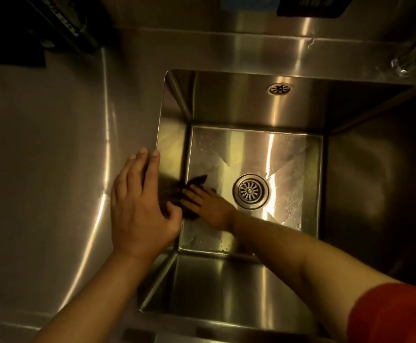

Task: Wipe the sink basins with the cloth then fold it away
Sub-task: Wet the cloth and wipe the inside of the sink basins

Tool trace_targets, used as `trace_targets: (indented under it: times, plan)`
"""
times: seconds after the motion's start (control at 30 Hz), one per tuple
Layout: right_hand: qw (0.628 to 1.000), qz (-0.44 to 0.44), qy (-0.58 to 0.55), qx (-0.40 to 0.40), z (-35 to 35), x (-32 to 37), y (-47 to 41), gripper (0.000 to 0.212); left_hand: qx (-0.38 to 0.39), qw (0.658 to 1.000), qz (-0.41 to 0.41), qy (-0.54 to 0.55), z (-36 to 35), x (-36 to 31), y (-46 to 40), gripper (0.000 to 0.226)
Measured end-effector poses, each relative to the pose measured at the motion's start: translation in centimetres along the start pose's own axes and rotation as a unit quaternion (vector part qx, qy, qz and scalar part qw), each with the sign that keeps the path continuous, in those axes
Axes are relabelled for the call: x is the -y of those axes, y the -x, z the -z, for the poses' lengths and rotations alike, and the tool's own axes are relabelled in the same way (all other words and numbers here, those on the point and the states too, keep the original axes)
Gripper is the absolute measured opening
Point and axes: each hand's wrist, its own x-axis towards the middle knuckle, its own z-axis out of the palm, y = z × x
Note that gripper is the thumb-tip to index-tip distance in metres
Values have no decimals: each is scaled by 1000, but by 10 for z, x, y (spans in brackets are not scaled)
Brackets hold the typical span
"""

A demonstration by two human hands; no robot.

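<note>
A deep steel sink basin (288, 154) fills the middle and right of the head view, with a round drain (250, 191) in its floor. My right hand (208, 206) reaches down to the basin floor at the left wall and presses flat on a dark cloth (197, 180), which pokes out from under my fingers. My left hand (140, 206) rests flat on the sink's left rim, fingers spread, holding nothing. Most of the cloth is hidden under my right hand.
A steel counter (41, 157) spreads to the left of the basin. An overflow grille (279, 89) sits in the back wall. A faucet part (410, 59) shows at the top right. Dark objects (53, 23) stand at the top left.
</note>
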Motion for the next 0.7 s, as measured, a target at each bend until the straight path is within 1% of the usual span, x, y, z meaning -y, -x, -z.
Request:
trace_targets:
  times: [0.1,0.2,0.27,0.37,0.47,0.5,0.57,0.63,0.7]
  plan:
    - [998,-39,1,-42,20,-31,-15,68,-3,1000,-2,4,0,1,1,98]
    - [984,-132,-31,-116,38,-68,-5,68,-3,1000,0,5,1,0,1,96]
    - [969,-192,-57,-146,46,-89,10,71,0,1000,3,1,0,-1,0,95]
    - [943,-276,-87,-165,44,-115,51,82,7,1000,6,-11,0,0,0,97]
    - [912,-349,-131,-170,23,-120,106,76,6,1000,1,-20,-1,2,0,97]
    - [909,-360,-141,-157,13,-116,124,73,5,1000,-1,-21,-1,2,0,97]
    - [922,-348,-127,-109,-8,-99,158,72,3,1000,0,-17,-1,1,0,98]
    - [947,-301,-102,-46,-28,-73,186,73,4,1000,-1,-15,0,1,0,99]
    - [968,-232,-98,-22,-41,-43,198,75,2,1000,-3,-14,0,0,0,98]
